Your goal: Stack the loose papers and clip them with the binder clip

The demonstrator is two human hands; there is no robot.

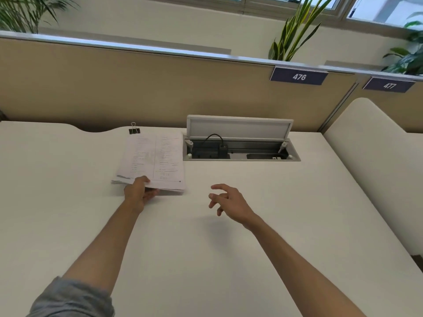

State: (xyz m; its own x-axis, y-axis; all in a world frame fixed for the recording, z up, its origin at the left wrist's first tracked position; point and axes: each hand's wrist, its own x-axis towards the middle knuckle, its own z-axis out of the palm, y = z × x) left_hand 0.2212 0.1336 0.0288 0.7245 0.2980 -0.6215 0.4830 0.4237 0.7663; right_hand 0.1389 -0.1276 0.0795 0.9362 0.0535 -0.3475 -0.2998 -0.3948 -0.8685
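Note:
A stack of printed white papers (153, 160) lies on the white desk (206, 248), left of centre. A black binder clip (134, 130) with silver handles is at the stack's far left corner; whether it grips the sheets I cannot tell. My left hand (137, 194) pinches the near edge of the stack, thumb on top and fingers underneath. My right hand (225, 200) hovers above the desk to the right of the papers, fingers spread and curled, holding nothing.
An open cable box (240, 145) with a raised lid and a plugged black cable sits in the desk just right of the papers. A tan partition (137, 88) with signs 476 and 477 runs behind. A white side divider (366, 138) stands at right.

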